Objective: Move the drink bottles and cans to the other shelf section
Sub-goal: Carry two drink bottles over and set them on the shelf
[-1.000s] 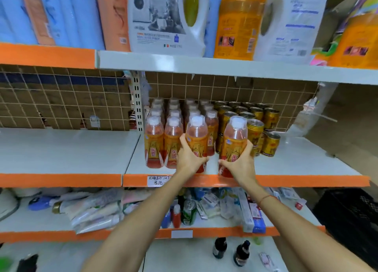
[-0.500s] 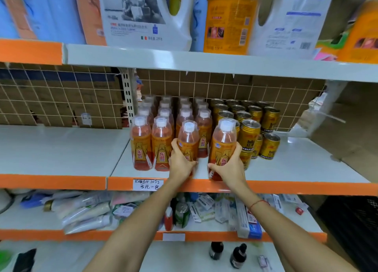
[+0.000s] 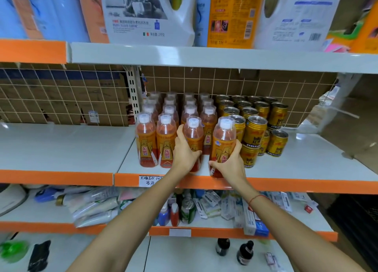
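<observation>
Rows of orange drink bottles with white caps (image 3: 166,136) stand on the right shelf section (image 3: 306,165), with gold cans (image 3: 255,130) stacked beside them on the right. My left hand (image 3: 185,151) is wrapped around a front-row bottle (image 3: 193,132). My right hand (image 3: 231,165) grips another front bottle (image 3: 224,140), tilted slightly, near the shelf's front edge. Both bottles' bases are partly hidden by my hands. The left shelf section (image 3: 61,147) on the same level holds no drinks.
A white shelf board (image 3: 204,57) with large detergent jugs (image 3: 147,14) sits close above the bottles. A perforated upright post (image 3: 134,91) divides the two sections. Tubes, small bottles and boxes (image 3: 204,208) crowd the shelf below.
The view has drifted a little. Both hands have stayed closed around the same two front bottles, which have shifted slightly toward the shelf's front edge.
</observation>
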### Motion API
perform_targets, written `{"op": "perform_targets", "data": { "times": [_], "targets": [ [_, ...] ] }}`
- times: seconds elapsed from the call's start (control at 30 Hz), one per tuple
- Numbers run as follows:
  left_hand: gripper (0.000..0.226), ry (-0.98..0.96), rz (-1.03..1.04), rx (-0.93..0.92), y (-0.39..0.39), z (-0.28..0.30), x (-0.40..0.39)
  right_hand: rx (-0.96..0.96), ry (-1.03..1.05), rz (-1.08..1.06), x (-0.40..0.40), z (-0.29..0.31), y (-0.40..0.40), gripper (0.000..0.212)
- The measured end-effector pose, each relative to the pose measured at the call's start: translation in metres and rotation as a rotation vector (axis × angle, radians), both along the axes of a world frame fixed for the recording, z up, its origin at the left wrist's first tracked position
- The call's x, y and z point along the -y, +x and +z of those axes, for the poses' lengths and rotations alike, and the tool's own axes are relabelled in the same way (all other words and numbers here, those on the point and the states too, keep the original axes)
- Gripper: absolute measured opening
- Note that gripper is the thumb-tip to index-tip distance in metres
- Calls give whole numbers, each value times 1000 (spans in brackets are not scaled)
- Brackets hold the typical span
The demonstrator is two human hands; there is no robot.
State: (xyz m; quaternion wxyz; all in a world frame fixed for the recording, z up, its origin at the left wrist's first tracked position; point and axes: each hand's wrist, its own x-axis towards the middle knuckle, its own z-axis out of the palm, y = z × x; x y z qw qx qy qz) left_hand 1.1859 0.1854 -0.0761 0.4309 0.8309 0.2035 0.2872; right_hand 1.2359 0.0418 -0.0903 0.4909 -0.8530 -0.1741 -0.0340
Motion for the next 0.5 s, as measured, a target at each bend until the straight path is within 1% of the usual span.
{"op": "perform_targets", "data": {
  "times": [0.07, 0.17, 0.3, 0.5],
  "targets": [
    [97, 51, -26, 37, -4, 12, -4, -7, 5, -5, -5, -1, -1, 106],
    [90, 186, -73, 35, -11, 29, -15, -15, 2, -10, -12, -3, -4, 107],
    [83, 361, -173, -17, -17, 43, -30, -28, 1, -31, -24, -3, -4, 108],
    [81, 555, -263, -74, -18, 45, -40, -4, 1, -63, -36, -10, -9, 107]
  ]
}}
